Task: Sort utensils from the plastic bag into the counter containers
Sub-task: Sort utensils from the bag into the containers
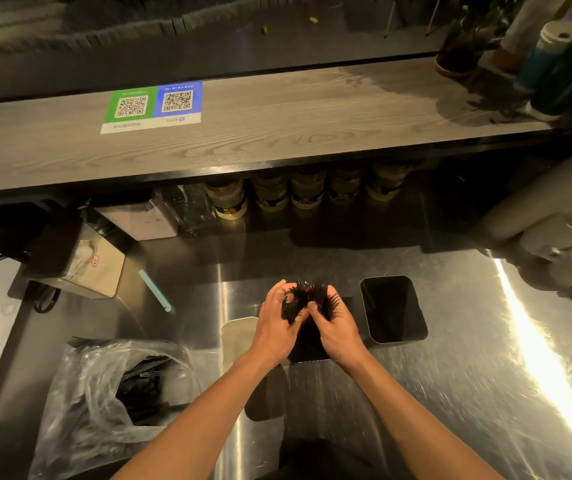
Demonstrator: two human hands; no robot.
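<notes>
Forks (307,299) of black plastic are held as one bundle by both hands, with the tines pointing up and spreading out like a fan. The left hand (274,323) curls its fingers round the left side of the bundle, and the right hand (338,327) grips the right side, so both hands close tightly on it. The bundle is above a dark container (307,348) that stands near the middle of the steel counter (450,375). I cannot tell if the handles already touch the inside of it.

Just to the left of this container stands a cream container (237,336), partly hidden behind the left wrist. To the right, a little apart, stands a black container (393,310) with a rectangular mouth, and its inside looks dark.

Near the near left corner of the counter lies the clear plastic bag (83,403), crumpled and open, with more black utensils (142,393) inside.

A pale blue stick (155,291) lies toward the left edge of the counter. Along the far edge a row of jars (277,192) stands under a wooden shelf (277,126), and a QR code sign (152,107) lies flat on the shelf.
</notes>
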